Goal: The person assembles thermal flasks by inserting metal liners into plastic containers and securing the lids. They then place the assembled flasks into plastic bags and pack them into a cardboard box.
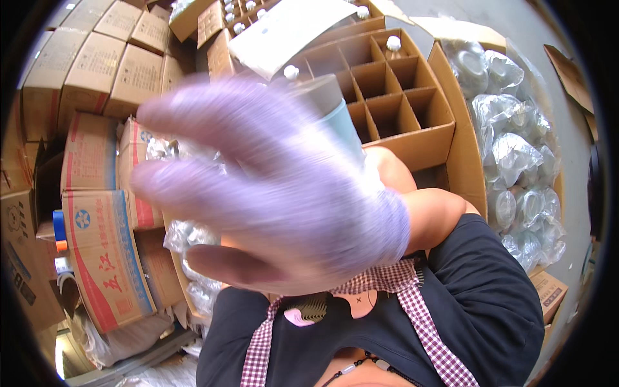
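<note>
My right hand (290,193), in a pale purple-white knitted glove, fills the middle of the view close to the camera. It is blurred by motion. Its fingers point left and stand apart, the thumb lies nearest my chest, and no held thing shows. Just beyond the glove rises a smooth grey and light-blue object (341,121), partly hidden. Behind that is a cardboard box with dividers (411,140), where a white-capped bottle (393,46) stands in a far cell. Another white cap (291,72) shows near the glove. My left hand is out of view.
Plastic-wrapped clear containers (517,155) fill a carton on the right. Printed cartons (104,256) are stacked on the left, and more sealed cartons (94,63) stand behind them. A white sheet (292,36) lies across the far boxes. More wrapped items (198,283) sit left of my body.
</note>
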`<action>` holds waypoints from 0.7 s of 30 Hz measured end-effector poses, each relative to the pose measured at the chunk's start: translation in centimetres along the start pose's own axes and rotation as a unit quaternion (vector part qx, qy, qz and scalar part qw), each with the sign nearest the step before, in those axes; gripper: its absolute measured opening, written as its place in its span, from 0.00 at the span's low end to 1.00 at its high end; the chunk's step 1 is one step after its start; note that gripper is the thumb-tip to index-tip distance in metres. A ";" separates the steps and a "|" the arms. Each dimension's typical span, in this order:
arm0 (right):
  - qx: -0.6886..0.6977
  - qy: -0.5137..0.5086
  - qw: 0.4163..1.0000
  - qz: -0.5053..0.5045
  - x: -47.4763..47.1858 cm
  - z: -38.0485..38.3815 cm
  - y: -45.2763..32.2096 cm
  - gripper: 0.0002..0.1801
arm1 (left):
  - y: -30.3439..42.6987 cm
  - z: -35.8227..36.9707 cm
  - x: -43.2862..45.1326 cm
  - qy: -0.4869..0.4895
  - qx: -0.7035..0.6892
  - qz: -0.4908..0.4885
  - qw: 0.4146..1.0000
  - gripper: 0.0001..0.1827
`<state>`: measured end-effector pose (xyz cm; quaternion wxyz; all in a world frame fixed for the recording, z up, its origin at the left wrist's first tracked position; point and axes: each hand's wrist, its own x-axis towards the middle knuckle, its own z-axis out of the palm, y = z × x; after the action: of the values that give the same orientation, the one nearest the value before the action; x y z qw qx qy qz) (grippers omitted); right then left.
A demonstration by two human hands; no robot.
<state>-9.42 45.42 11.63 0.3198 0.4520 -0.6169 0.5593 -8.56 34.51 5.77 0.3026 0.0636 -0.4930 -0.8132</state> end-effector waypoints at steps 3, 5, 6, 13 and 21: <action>0.221 0.029 0.971 0.088 0.1 -4.8 7.6 0.15 | 2.3 -5.7 7.5 -0.268 0.149 0.075 0.949 0.33; 0.423 -0.081 0.839 0.334 -2.3 -6.5 12.9 0.19 | 3.2 -2.5 5.2 -0.255 0.270 0.196 0.907 0.32; 0.455 -0.061 0.814 0.355 -3.5 -5.9 13.2 0.19 | 2.9 -2.1 4.8 -0.300 0.292 0.230 0.879 0.31; 0.064 -0.071 0.982 0.160 -1.2 -3.6 8.9 0.18 | -3.7 -7.9 8.4 -0.215 -0.074 -0.062 0.972 0.24; 0.266 -0.138 0.851 0.430 -3.0 -4.6 10.8 0.24 | -1.8 -4.2 6.0 -0.238 0.057 0.097 0.965 0.20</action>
<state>-18.67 50.15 5.36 -0.1737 0.2817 -0.6149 0.7158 -12.45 28.58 3.30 0.2503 -0.1624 -0.6002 -0.7421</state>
